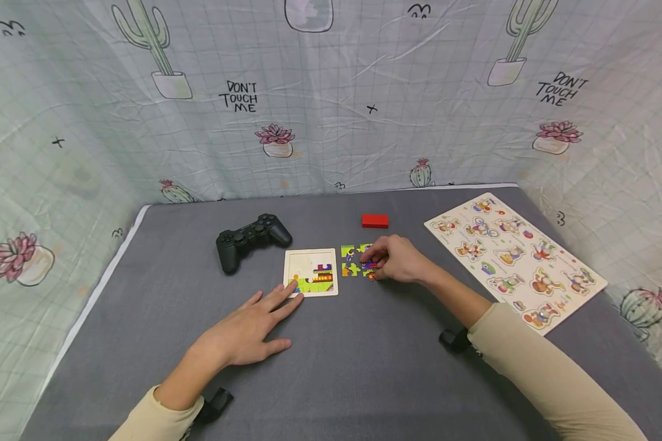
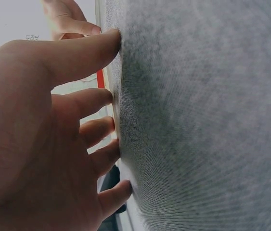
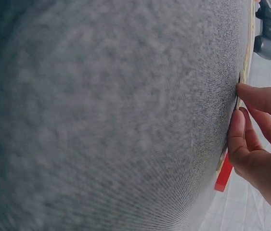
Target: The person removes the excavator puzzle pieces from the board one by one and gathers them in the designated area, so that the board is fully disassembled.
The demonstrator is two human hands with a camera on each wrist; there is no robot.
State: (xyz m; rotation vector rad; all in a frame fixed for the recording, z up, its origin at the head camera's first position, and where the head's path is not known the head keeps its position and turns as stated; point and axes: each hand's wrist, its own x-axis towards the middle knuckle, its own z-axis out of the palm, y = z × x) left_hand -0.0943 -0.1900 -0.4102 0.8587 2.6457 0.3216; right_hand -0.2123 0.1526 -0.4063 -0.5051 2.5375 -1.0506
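My left hand [image 1: 243, 331] lies with its fingers spread, fingertips on the lower left edge of a small square puzzle tray [image 1: 309, 252]. Jigsaw pieces with a green and red picture [image 1: 322, 277] fill the tray's lower and right part; its upper left shows bare board. Several loose puzzle pieces [image 1: 352, 269] lie just right of the tray. Over the right side of these, my right hand [image 1: 403, 260] pinches a purple puzzle piece [image 1: 369, 266] between thumb and fingers, low at the cloth. In the right wrist view only a thin dark edge of it [image 3: 238, 100] shows.
Behind the tray to the left lies a black game controller [image 1: 254, 239]. A red block [image 1: 375, 221] sits behind the loose pieces. At the right is a large board with cartoon animal pictures [image 1: 515, 263], near my right forearm. Grey cloth [image 1: 364, 367] covers the table.
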